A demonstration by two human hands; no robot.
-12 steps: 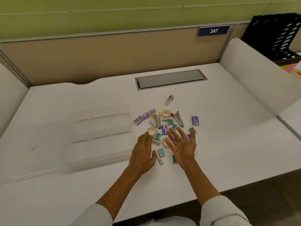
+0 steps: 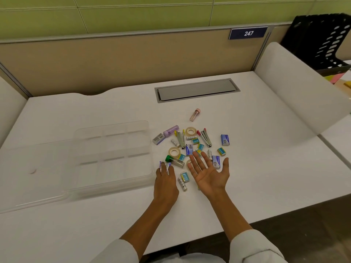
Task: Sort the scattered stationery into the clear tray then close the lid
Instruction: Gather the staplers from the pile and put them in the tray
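Observation:
The clear tray, divided into compartments, lies left of the pile, and its open lid lies flat further left. Scattered stationery lies to its right: two tape rolls, two staplers, blue staple boxes, small teal boxes, a green-capped tube, a purple case and a pink-capped tube. My left hand is by the tray's right edge, fingers curled on a small silvery, purple-tipped item I cannot identify. My right hand is palm up, fingers spread, holding nothing.
The white desk has a grey cable hatch at the back and a beige partition behind. A white curved divider bounds the right side. A black file rack and coloured paper sit beyond it.
My left hand's fingers have curled in and drawn back toward the tray's edge. My right hand has turned palm up and spread beside the pile.

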